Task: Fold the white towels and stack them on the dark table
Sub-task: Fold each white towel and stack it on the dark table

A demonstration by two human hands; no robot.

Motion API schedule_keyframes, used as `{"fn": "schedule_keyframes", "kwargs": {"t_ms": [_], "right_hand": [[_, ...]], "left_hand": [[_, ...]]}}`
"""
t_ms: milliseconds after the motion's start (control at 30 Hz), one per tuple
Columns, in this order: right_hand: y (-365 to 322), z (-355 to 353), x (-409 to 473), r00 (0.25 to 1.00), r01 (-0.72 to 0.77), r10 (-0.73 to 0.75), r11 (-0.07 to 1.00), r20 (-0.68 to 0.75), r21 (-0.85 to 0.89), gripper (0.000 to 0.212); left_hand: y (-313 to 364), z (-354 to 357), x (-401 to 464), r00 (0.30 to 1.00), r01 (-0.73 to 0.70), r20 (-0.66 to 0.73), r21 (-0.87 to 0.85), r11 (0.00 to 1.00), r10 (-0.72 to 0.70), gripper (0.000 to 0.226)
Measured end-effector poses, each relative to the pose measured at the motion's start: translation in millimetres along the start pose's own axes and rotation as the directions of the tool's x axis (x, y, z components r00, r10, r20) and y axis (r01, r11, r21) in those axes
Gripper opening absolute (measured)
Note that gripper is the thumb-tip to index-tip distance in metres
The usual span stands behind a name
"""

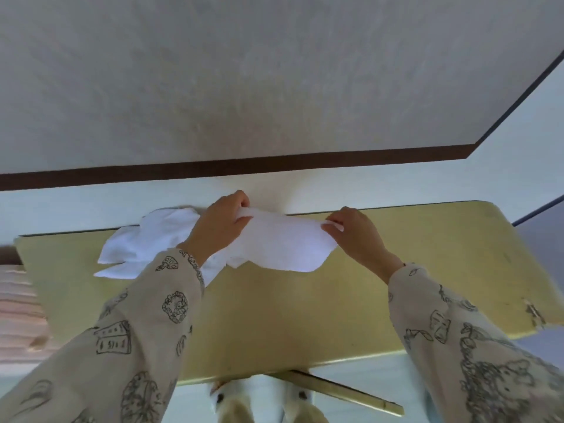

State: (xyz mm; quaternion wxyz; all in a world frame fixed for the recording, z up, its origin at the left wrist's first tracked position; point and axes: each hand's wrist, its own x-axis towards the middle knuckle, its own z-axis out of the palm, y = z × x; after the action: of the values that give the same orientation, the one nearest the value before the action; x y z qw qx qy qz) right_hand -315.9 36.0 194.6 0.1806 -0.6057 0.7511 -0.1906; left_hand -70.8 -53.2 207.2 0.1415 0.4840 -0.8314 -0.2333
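Observation:
A white towel point(283, 242) hangs stretched between both hands just above the far part of the olive-yellow table point(274, 315). My left hand point(219, 224) pinches its upper left edge and my right hand point(354, 233) pinches its upper right corner. The towel's lower edge droops onto the tabletop. A loose heap of white towels point(146, 242) lies on the table's far left, partly hidden behind my left wrist and sleeve.
The table stands against a pale wall with a dark brown skirting band point(244, 166). The tabletop's right front edge is chipped point(534, 312). A pink striped surface point(18, 303) lies to the left. My feet point(262, 401) and a table leg point(345, 392) show below.

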Motion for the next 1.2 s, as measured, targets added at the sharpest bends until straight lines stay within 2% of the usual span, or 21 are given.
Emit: {"fn": "schedule_keyframes", "kwargs": {"t_ms": [100,200,333,400,467,567,700,833,967,1067,1200], "right_hand": [[2,-13,14,0.994,0.014,-0.014,1.000,-0.108,-0.002,0.022],[7,-24,15,0.984,0.055,-0.052,0.998,-0.171,0.009,0.022],[27,-27,-9,0.979,0.150,-0.149,0.989,-0.137,-0.001,0.018],[45,-18,-26,0.989,0.139,-0.140,0.990,-0.054,-0.018,0.018],[64,-5,-44,0.993,0.095,-0.093,0.995,0.067,-0.032,0.018],[87,20,-71,0.961,0.001,0.008,0.999,0.277,-0.033,0.018],[109,49,-96,0.871,-0.126,0.140,0.990,0.470,-0.062,0.020],[125,65,-93,0.852,-0.262,0.230,0.965,0.470,0.001,0.022],[138,83,-69,0.857,-0.400,0.311,0.905,0.411,0.148,0.019],[146,100,-50,0.834,-0.513,0.406,0.820,0.374,0.253,0.021],[150,121,-34,0.837,-0.525,0.429,0.805,0.341,0.277,0.023]], "left_hand": [[6,0,7,0.995,0.029,-0.091,0.020,0.999,-0.027,0.016],[12,2,6,0.992,0.022,-0.124,-0.018,1.000,-0.024,0.015],[17,11,-15,0.996,0.018,-0.079,-0.100,0.995,-0.026,0.009],[16,25,-32,0.998,0.067,0.020,-0.127,0.990,-0.065,0.009],[14,46,-52,0.970,0.159,0.202,-0.113,0.981,-0.134,0.009],[7,87,-78,0.873,0.236,0.447,-0.040,0.971,-0.194,0.016],[-4,131,-107,0.761,0.329,0.598,-0.024,0.944,-0.250,0.021],[-14,154,-113,0.756,0.451,0.567,-0.089,0.888,-0.327,0.020],[-27,165,-97,0.799,0.571,0.392,-0.260,0.779,-0.456,0.008],[-38,178,-85,0.777,0.629,0.321,-0.340,0.699,-0.542,0.004],[-48,197,-77,0.740,0.672,0.266,-0.346,0.655,-0.618,0.010]]}}
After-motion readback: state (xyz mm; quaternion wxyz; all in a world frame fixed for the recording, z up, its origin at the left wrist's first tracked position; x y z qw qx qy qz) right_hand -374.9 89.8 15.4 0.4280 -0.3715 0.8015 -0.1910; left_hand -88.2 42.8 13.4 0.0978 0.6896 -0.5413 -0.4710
